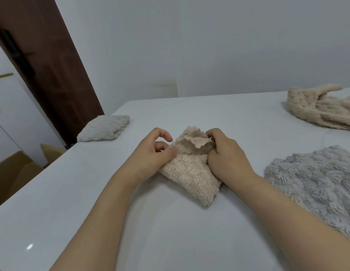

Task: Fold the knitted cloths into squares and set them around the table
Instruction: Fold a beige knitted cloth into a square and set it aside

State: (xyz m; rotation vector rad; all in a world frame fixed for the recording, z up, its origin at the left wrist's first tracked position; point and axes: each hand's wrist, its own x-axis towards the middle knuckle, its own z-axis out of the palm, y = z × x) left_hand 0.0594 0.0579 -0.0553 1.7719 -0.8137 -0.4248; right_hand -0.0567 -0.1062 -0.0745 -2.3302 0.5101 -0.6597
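- A person's left hand point(160, 151) and right hand point(227, 153) work a pinkish-beige fleecy cloth point(191, 173) near the middle of the white table point(170, 231), the cloth partly folded, its upper flap point(195, 140) standing ruffled between the two hands.
- The right hand's fingers point(213, 133) curl round the cloth's right edge and grip it; the left hand's thumb and lower fingers press and pinch the left edge, while its forefinger point(162, 133) arches free above.
- The loose flap looks likely to spring back or bunch: thick pile resists a crease, and letting go with either hand before the fold is pressed flat could leave a lump, not a square.
- An uneven pull between the two hands could skew the corners, and the smooth, glossy table may let the bundle slide toward the person.
- A folded pale grey cloth point(104, 127) sits right at the far-left corner, its edge seeming to overhang; a nudge could tip it off.
- An unfolded grey cloth point(315, 184) lies at the right edge, close to the right forearm, which might drag it.
- A cream chunky cloth point(319, 109) lies rumpled at the far-right corner.
- No container stands on the table; what appear to be cardboard boxes point(17, 173) sit beyond the left edge, contents unseen.
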